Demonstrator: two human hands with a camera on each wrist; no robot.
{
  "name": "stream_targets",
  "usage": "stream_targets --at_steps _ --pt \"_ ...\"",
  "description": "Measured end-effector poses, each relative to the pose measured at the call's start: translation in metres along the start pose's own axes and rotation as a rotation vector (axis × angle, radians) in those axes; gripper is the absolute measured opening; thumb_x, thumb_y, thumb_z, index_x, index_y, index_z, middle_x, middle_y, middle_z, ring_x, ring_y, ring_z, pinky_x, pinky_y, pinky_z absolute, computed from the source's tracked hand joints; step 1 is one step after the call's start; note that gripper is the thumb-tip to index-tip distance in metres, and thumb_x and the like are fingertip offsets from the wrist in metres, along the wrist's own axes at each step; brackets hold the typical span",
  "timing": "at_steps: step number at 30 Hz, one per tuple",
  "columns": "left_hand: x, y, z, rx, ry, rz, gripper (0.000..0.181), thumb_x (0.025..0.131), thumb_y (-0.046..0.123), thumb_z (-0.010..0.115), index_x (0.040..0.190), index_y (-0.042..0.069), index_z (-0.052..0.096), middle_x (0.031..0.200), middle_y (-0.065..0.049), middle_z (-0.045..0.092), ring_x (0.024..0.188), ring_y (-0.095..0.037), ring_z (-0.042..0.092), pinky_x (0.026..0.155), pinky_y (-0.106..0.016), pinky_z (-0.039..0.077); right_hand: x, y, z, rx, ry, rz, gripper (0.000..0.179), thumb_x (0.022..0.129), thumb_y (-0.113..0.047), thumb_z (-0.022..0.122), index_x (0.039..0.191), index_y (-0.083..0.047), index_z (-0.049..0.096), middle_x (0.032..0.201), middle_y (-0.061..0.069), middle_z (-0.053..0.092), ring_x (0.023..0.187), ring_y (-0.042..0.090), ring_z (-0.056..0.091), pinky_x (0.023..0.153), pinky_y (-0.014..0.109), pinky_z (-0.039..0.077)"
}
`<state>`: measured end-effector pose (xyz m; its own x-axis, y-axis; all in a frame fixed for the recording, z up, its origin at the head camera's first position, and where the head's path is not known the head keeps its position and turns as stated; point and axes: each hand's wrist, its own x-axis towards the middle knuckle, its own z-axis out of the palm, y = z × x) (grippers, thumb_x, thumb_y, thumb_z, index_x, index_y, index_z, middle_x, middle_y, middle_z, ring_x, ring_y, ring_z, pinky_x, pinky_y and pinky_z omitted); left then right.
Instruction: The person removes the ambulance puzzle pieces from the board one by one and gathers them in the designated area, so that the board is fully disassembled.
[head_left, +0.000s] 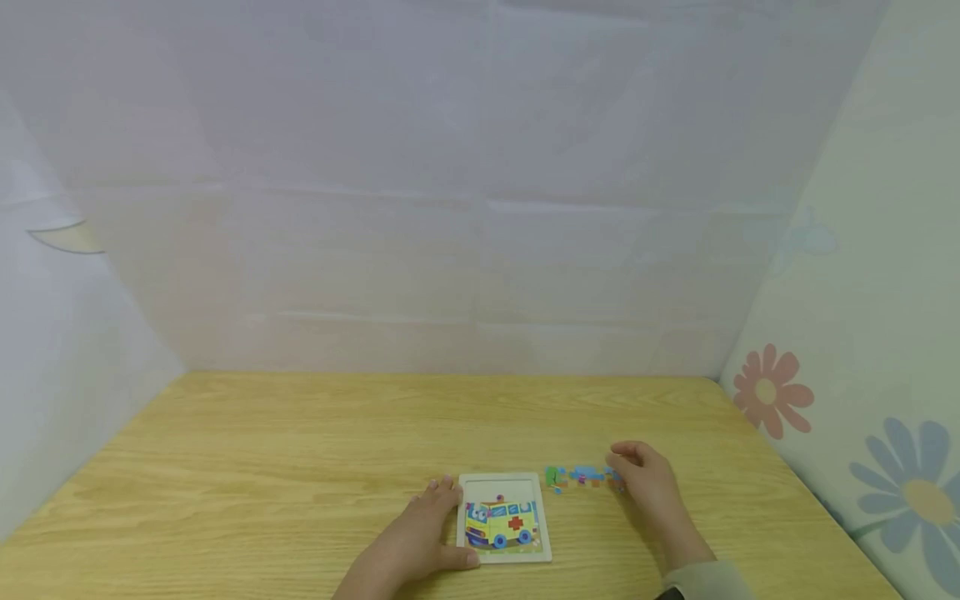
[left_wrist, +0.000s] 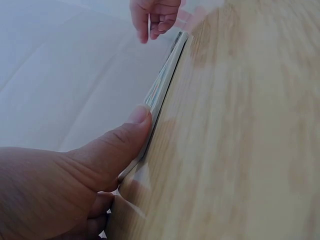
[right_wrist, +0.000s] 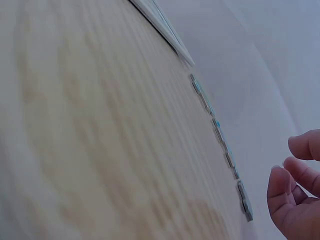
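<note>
A jigsaw tray point(head_left: 505, 560) with a pale frame lies flat on the table, showing a yellow ambulance picture with a red cross and a bare strip along its top. My left hand point(head_left: 420, 533) holds the tray at its left side, thumb along the near edge, fingers by the left edge. Several loose puzzle pieces point(head_left: 587, 473), blue, green and orange, lie in a row right of the tray. Over the right end of that row is my right hand point(head_left: 651, 492), its fingers bent loosely. In the right wrist view, the fingertips point(right_wrist: 280, 177) stand apart with nothing visible between them.
The wood-grain table point(head_left: 300, 450) reaches back to a pale creased sheet point(head_left: 480, 250). A side panel printed with flowers point(head_left: 765, 392) borders the table on the right. Another pale panel point(head_left: 67, 350) stands at the left.
</note>
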<state>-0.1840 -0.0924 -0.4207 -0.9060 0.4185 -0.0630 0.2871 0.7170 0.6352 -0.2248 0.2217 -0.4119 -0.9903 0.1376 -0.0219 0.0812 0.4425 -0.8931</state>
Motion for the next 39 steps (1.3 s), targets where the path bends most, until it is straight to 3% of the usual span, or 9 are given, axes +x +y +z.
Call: stream_targets --at_steps 13,23,29,39 --pt "0.000 0.000 0.000 0.002 -0.007 0.004 0.090 0.069 0.043 0.077 0.136 -0.005 0.040 0.147 -0.026 0.027 0.135 -0.047 0.020 0.108 -0.062 0.017 -0.012 -0.016 0.026 0.205 -0.076 -0.043 0.030 0.090 -0.008 0.055 0.115 0.008 0.052 0.094 0.011 0.057 0.080 0.019 0.055 0.073 0.024 0.051" --pt "0.001 -0.001 0.000 0.011 -0.007 0.007 0.091 0.069 0.044 0.076 0.136 -0.005 0.040 0.147 -0.026 0.027 0.135 -0.046 0.020 0.108 -0.062 0.017 -0.022 -0.029 0.047 0.233 -0.181 -0.067 0.029 0.088 -0.011 0.058 0.111 0.006 0.055 0.092 0.009 0.058 0.081 0.019 0.055 0.072 0.027 0.051" --pt "0.000 0.000 0.000 0.003 0.004 0.001 0.090 0.069 0.044 0.076 0.136 -0.004 0.040 0.147 -0.026 0.027 0.135 -0.047 0.020 0.107 -0.063 0.018 -0.024 -0.033 0.056 0.192 -0.258 -0.115 0.032 0.087 -0.013 0.061 0.112 0.006 0.056 0.094 0.007 0.060 0.080 0.016 0.054 0.067 0.024 0.051" --pt "0.000 0.000 0.000 -0.004 0.017 0.009 0.090 0.068 0.044 0.077 0.135 -0.004 0.041 0.146 -0.028 0.028 0.134 -0.048 0.021 0.106 -0.064 0.018 -0.026 -0.035 0.070 0.093 -0.430 -0.268 0.033 0.089 -0.019 0.062 0.114 0.002 0.059 0.100 0.009 0.063 0.088 0.015 0.056 0.074 0.019 0.049"
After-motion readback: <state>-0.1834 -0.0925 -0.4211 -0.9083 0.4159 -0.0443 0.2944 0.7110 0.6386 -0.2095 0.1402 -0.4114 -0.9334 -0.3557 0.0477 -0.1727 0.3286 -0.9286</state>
